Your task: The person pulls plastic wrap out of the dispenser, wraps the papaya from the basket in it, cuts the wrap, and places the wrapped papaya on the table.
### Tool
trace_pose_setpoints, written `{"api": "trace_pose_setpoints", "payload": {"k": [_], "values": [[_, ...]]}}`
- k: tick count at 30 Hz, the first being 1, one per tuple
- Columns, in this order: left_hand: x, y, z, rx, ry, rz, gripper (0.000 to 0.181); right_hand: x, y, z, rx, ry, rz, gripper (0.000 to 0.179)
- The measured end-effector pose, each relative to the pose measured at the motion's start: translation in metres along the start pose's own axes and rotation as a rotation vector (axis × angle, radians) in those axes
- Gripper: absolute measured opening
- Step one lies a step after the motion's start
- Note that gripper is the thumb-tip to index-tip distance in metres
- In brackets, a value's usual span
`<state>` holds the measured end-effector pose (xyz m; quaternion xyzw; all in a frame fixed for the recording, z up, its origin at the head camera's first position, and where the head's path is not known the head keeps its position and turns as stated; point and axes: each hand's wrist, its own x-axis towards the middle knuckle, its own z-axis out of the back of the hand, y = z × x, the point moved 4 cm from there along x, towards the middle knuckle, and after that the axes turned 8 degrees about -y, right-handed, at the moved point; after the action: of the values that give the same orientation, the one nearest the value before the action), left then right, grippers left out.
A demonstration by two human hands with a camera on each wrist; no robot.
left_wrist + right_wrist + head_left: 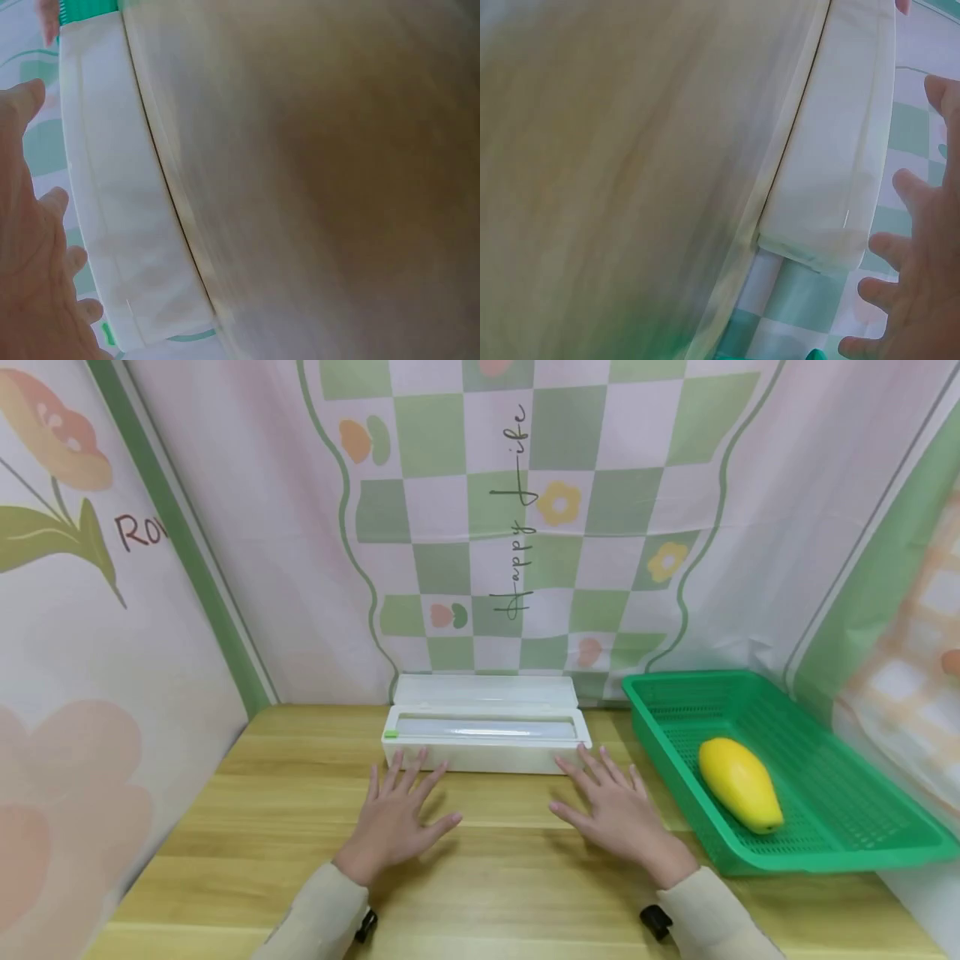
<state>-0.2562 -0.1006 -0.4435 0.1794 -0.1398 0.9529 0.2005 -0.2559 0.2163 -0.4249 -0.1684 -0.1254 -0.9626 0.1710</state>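
A long white cling film dispenser [480,758] stands at the back of the table, its lid [483,692] raised. Inside lies a pale, shiny roll [487,728], and a small green slider [391,735] sits at the left end of the rim. My left hand [397,822] spreads its fingers before the dispenser's left end, fingertips overlapping the front wall in the head view. At the opposite end, my right hand [615,810] is spread likewise, fingertips near the front corner. Neither hand holds anything. Both wrist views show straight, separated fingers beside the white box.
To the right, a green plastic basket [675,785] reaches the table's edge and holds a yellow papaya-shaped fruit [738,785]. A printed curtain [502,527] hangs right behind the wooden table [480,877], with more printed cloth at both sides.
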Motion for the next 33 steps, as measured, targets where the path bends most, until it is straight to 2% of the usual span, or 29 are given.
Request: {"api": "trace_pose_setpoints", "payload": {"k": [7, 16, 21, 26, 33], "values": [[0.004, 0.001, 0.0, -0.01, -0.005, -0.006, 0.08, 0.002, -0.002, 0.001, -0.007, -0.015, -0.004, 0.075], [0.019, 0.008, 0.019, -0.029, -0.079, -0.033, 0.078, 0.012, -0.008, 0.005, 0.005, -0.071, -0.008, 0.077], [0.031, 0.021, 0.026, -0.057, -0.114, -0.04, 0.08, 0.022, -0.013, 0.006, 0.027, -0.109, -0.015, 0.075], [0.042, 0.037, 0.03, -0.067, -0.122, -0.028, 0.082, 0.032, -0.016, 0.008, 0.074, -0.138, -0.025, 0.071], [0.056, 0.057, 0.028, -0.066, -0.15, -0.045, 0.075, 0.042, -0.021, 0.007, 0.152, -0.15, -0.033, 0.065]]}}
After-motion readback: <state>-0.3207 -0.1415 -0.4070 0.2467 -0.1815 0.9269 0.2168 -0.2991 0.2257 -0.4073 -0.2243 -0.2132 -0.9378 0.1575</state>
